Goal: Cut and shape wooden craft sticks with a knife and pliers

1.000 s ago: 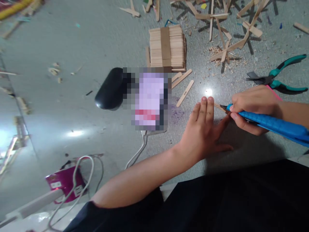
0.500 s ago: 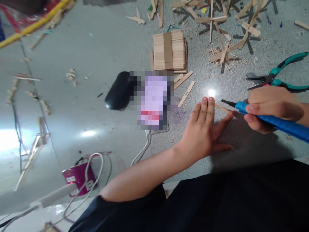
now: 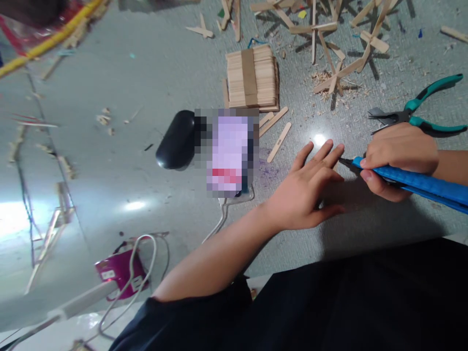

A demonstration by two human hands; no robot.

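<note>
My right hand is closed around a blue utility knife. Its dark blade points left and reaches the fingertips of my left hand. That left hand is low over the table, palm down, with the fingers apart. The thin wooden stick beneath its fingers is now almost wholly hidden. Just beyond my right hand lie pliers with green and black handles, jaws facing left. A loose popsicle stick rests to the left of my left fingertips.
A banded bundle of popsicle sticks stands beyond a blurred-out phone with a white cable. A black mouse-shaped object lies left of it. Joined stick pieces and shavings spread at the far right. A purple box sits near left.
My left hand has lifted and bent its fingers, spreading them over the stick. My right hand has moved slightly left with the knife, bringing the blade up to the left fingertips.
</note>
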